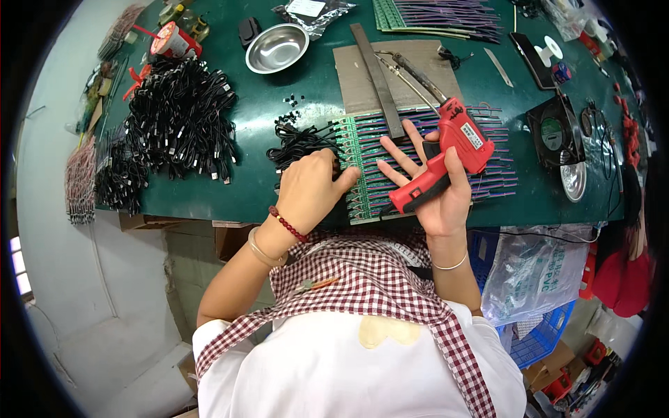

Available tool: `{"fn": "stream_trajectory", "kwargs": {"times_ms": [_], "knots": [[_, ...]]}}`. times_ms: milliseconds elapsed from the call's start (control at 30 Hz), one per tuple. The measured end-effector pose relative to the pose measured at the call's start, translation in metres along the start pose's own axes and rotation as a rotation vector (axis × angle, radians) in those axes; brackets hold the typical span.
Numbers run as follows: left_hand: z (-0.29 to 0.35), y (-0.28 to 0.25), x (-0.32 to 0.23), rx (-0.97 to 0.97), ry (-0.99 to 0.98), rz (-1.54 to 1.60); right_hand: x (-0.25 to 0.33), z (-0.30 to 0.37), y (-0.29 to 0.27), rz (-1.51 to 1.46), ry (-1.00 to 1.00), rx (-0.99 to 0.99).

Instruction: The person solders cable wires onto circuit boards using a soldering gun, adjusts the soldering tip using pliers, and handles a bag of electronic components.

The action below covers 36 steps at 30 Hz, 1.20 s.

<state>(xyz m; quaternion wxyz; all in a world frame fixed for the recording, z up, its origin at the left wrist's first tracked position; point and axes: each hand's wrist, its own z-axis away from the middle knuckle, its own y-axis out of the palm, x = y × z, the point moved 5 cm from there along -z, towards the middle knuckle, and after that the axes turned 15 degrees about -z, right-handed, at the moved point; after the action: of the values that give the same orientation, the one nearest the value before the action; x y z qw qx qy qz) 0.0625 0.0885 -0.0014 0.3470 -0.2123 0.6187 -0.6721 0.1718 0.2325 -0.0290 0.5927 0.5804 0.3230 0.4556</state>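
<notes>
My right hand (446,209) holds a red and black soldering gun (435,174) across the palm with the thumb over its grip; the other fingers are stretched out over the circuit boards. The gun's metal tip points away from me, over a brown cardboard sheet (425,59). Under both hands lies a panel of green circuit boards (352,150) with rows of purple and dark wires (498,164). My left hand (310,188) is at the panel's left edge, fingers curled down by black cables (300,144), thumb over the boards. Its fingertips are hidden.
A steel ruler-like bar (376,76) lies across the cardboard and panel. Left is a large heap of black cables (181,115), with a metal bowl (277,49) and red cup (174,42) behind. At right stands a small black fan (554,132). More boards (439,17) lie at the back.
</notes>
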Motion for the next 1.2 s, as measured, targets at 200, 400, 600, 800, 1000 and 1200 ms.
{"fn": "stream_trajectory", "kwargs": {"times_ms": [200, 400, 600, 800, 1000, 1200], "knots": [[-0.001, 0.019, 0.001, 0.056, -0.172, 0.211, -0.005, 0.006, -0.004, 0.048, -0.031, 0.015], [-0.020, 0.012, -0.003, 0.364, -0.257, 0.318, -0.005, 0.004, -0.005, 0.069, -0.069, 0.012], [-0.017, -0.007, -0.018, 0.431, -0.337, 0.092, -0.010, 0.005, -0.005, 0.066, -0.104, 0.016], [-0.014, 0.028, 0.003, 0.217, -0.245, 0.425, -0.004, 0.004, -0.011, -0.004, -0.106, 0.019], [0.007, 0.026, 0.039, 0.089, -0.026, 1.188, -0.005, -0.009, -0.002, -0.196, 0.076, 0.011], [0.078, -0.073, 0.137, -0.137, -0.220, 1.239, 0.006, -0.004, -0.012, -0.027, -0.001, 0.092]]}}
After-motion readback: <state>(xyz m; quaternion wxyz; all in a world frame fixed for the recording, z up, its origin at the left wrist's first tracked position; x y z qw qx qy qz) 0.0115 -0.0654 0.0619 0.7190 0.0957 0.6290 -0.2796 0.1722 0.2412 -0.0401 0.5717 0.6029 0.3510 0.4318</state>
